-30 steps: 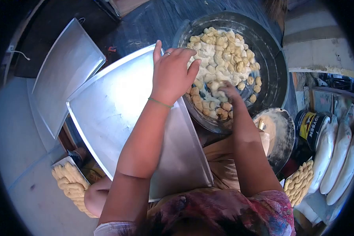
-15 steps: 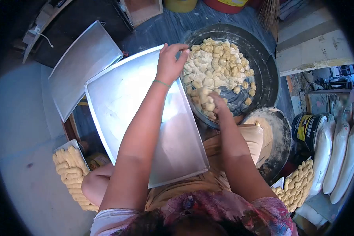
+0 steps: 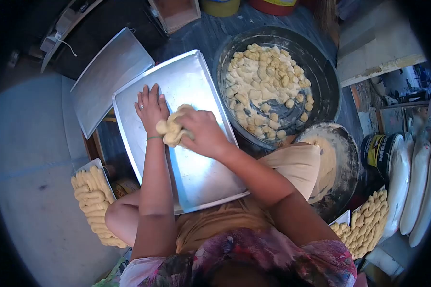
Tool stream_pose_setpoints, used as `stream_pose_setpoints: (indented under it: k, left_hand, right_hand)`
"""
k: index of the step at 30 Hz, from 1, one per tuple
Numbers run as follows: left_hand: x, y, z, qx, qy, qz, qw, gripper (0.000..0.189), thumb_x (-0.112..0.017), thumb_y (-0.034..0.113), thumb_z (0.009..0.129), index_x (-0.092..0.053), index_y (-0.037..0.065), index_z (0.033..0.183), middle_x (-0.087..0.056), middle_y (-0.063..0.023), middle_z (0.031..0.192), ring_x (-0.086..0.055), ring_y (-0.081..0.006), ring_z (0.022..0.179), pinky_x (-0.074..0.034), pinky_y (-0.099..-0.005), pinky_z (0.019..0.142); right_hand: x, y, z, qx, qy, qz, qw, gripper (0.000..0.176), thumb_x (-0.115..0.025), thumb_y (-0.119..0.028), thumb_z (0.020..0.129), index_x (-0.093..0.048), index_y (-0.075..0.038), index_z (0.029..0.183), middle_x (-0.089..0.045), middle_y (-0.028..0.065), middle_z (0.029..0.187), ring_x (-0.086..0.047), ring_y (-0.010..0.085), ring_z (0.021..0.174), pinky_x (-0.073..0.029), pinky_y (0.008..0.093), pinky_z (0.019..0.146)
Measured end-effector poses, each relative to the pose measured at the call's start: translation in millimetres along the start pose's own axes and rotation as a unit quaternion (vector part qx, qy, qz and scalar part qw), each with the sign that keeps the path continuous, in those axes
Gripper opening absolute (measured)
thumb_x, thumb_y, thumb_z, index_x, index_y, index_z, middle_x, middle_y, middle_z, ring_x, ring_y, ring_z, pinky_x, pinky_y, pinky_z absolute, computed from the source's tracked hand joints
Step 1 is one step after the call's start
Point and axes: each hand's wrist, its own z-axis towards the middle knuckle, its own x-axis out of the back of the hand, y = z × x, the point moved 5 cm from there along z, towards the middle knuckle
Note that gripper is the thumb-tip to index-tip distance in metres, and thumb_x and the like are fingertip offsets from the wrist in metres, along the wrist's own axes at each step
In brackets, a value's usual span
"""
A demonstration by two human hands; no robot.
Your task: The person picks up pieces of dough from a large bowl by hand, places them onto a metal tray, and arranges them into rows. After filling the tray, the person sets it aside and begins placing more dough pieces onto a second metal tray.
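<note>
A shallow metal tray [image 3: 196, 177] rests across my lap. Toward its left side my left hand [image 3: 152, 109] lies with fingers stretched out, a ring on one finger and a green band at the wrist. My right hand [image 3: 201, 129] is closed on a clump of dough pieces [image 3: 174, 130] above the tray, right beside my left wrist and partly covering it. Beyond the tray to the right, a large dark round basin [image 3: 323, 71] holds many floured dough pieces [image 3: 266, 71], some loose near its front edge.
A second metal tray [image 3: 112, 71] leans at the left. Shaped dough fills trays at the lower left [image 3: 93, 201] and lower right [image 3: 368, 217]. A floury bowl [image 3: 342, 158] sits by my knee, near a Boysen paint bucket [image 3: 380, 153] and long white wrapped bundles [image 3: 413, 186].
My right hand has come out of the basin, carrying dough pieces left over the tray. My left hand has moved from the tray's far corner down onto its left part.
</note>
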Motion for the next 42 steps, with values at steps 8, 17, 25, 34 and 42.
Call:
stream_pose_setpoints:
  k: [8,17,25,34,42]
  left_hand:
    - [-4,3,1,-0.013,0.002,0.008,1.0,0.042,-0.045,0.029,0.099,-0.053,0.013,0.138,-0.041,-0.0185,0.149,-0.03,-0.0397,0.142,-0.015,-0.0538,0.116]
    - [0,9,2,-0.025,0.005,0.006,1.0,0.041,-0.046,0.027,0.099,-0.054,0.01,0.136,-0.042,-0.0198,0.147,-0.032,-0.0398,0.14,-0.018,-0.0527,0.115]
    - [-2,8,3,-0.021,0.003,0.004,1.0,0.041,-0.047,0.026,0.099,-0.054,0.009,0.136,-0.044,-0.0195,0.145,-0.033,-0.0396,0.14,-0.019,-0.0521,0.115]
    - [-1,8,3,-0.033,0.013,0.003,0.999,0.041,-0.048,0.025,0.098,-0.054,0.009,0.135,-0.045,-0.0201,0.144,-0.035,-0.0386,0.138,-0.018,-0.0506,0.115]
    - [-2,7,3,-0.033,0.015,0.028,0.999,0.04,-0.048,0.026,0.099,-0.054,0.011,0.136,-0.045,-0.0187,0.145,-0.034,-0.0372,0.138,-0.021,-0.0476,0.114]
  right_hand:
    - [96,77,-1,-0.006,0.092,0.038,0.995,0.05,-0.075,-0.021,0.082,-0.055,-0.01,0.126,-0.044,0.0143,0.145,-0.036,0.0305,0.139,-0.029,0.0422,0.113]
    - [87,459,-188,-0.677,0.149,-0.001,0.721,0.129,-0.088,-0.044,0.066,0.003,-0.014,0.152,-0.035,0.0261,0.147,-0.042,0.0362,0.133,-0.033,0.0439,0.111]
    - [32,369,-132,-0.585,-0.066,-0.214,0.78,0.108,-0.09,-0.038,0.062,-0.026,-0.037,0.149,-0.03,0.0221,0.15,-0.039,0.04,0.135,-0.041,0.048,0.105]
    - [56,443,-152,-0.538,0.281,-0.044,0.793,0.052,-0.081,-0.012,0.065,-0.061,-0.011,0.114,-0.057,0.0243,0.11,-0.06,0.0399,0.101,-0.05,0.0432,0.089]
    - [180,303,-58,-0.228,0.5,-0.164,0.819,0.045,-0.072,0.001,0.07,-0.06,-0.006,0.113,-0.045,0.0171,0.118,-0.051,0.0352,0.11,-0.042,0.0391,0.1]
